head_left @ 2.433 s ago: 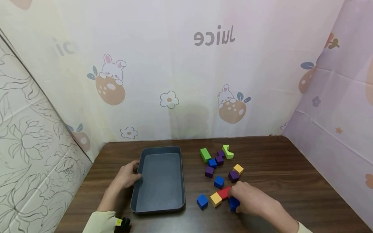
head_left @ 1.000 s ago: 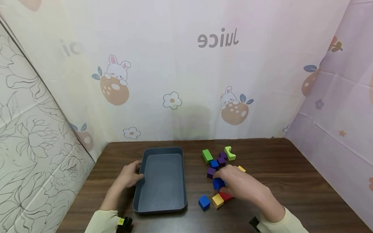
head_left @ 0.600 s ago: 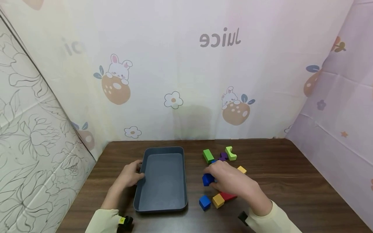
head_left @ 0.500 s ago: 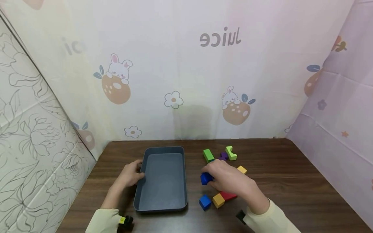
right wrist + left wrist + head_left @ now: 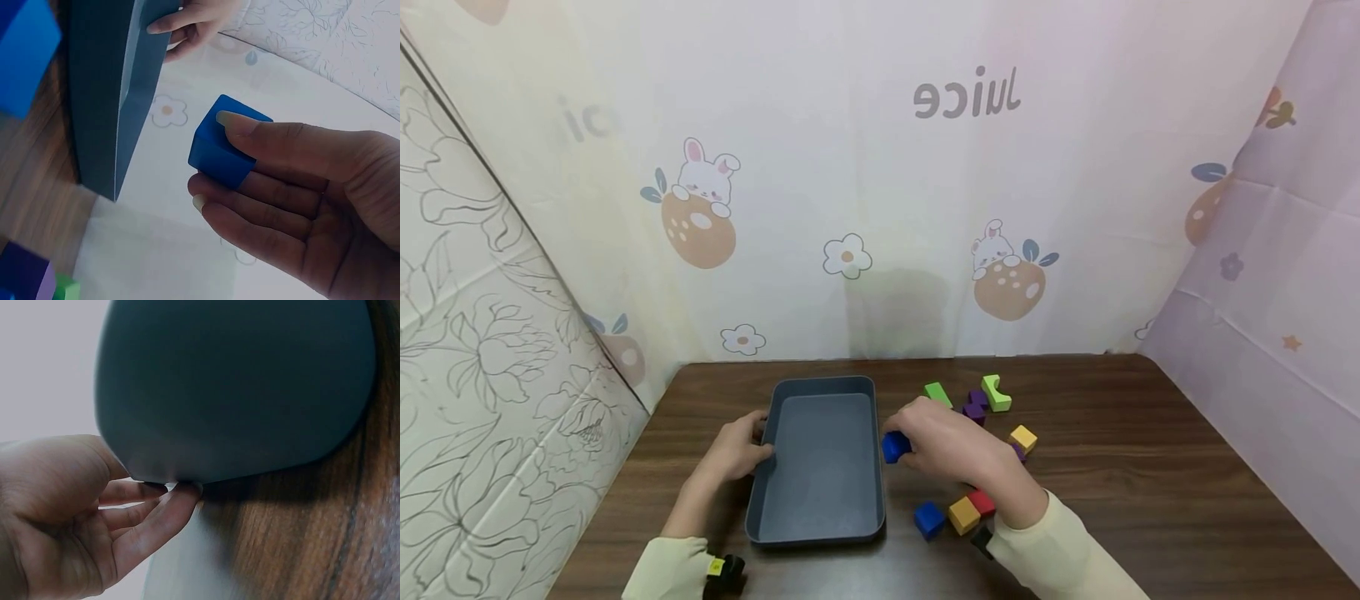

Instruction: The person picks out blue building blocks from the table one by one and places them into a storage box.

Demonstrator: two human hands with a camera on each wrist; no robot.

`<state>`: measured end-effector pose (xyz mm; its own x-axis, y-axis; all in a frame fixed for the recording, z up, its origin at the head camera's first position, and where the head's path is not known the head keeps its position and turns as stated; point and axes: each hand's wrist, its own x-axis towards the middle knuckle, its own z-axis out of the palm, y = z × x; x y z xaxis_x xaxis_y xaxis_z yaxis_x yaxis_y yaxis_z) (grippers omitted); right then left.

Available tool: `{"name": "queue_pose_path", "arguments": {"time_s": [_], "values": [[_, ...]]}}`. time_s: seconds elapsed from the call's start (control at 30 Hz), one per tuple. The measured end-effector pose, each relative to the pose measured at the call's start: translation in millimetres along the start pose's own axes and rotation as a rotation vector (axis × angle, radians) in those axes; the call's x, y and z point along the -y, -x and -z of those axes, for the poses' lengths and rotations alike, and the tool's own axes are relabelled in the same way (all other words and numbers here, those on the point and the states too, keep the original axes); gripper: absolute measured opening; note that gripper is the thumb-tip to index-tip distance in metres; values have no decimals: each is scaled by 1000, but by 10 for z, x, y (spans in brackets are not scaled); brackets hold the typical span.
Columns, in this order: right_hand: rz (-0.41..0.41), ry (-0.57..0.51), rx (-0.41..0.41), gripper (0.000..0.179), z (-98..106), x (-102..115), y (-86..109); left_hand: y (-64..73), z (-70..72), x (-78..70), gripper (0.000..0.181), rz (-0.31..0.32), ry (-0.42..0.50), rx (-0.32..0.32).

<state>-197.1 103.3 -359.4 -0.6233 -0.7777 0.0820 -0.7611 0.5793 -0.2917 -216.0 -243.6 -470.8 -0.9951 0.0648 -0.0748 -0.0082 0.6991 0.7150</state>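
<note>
My right hand [image 5: 947, 442] pinches a blue block [image 5: 228, 144] between thumb and fingers, just off the right wall of a dark grey tray [image 5: 820, 521]. In the right wrist view the block is lifted clear of the table. My left hand [image 5: 735, 450] grips the tray's left edge, thumb over the rim; the left wrist view shows its fingers [image 5: 156, 522] against the tray's outer side. Nothing lies inside the tray. Behind and below my right hand, part of the scattered blocks is hidden.
Near the front lie a blue block [image 5: 929, 520], a yellow block [image 5: 964, 515] and a red block [image 5: 981, 502]. Farther back are a green block [image 5: 937, 393], purple blocks [image 5: 974, 412], a light green curved block [image 5: 996, 393] and another yellow block [image 5: 1023, 437]. A printed curtain [image 5: 895, 167] stands behind the table.
My right hand has carried the blue block from beside the red block, left and away from me, to the tray's right edge. The left hand stays on the tray.
</note>
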Motion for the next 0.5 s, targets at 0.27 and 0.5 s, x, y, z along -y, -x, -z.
{"name": "queue_pose_path", "arguments": {"time_s": [0.27,0.5], "values": [[-9,10,23,20,-46,114,-208,4,8,-37,59,8,9,1],[-5,3,37,19,-80,232,-348,27,14,-52,57,8,11,2]]}}
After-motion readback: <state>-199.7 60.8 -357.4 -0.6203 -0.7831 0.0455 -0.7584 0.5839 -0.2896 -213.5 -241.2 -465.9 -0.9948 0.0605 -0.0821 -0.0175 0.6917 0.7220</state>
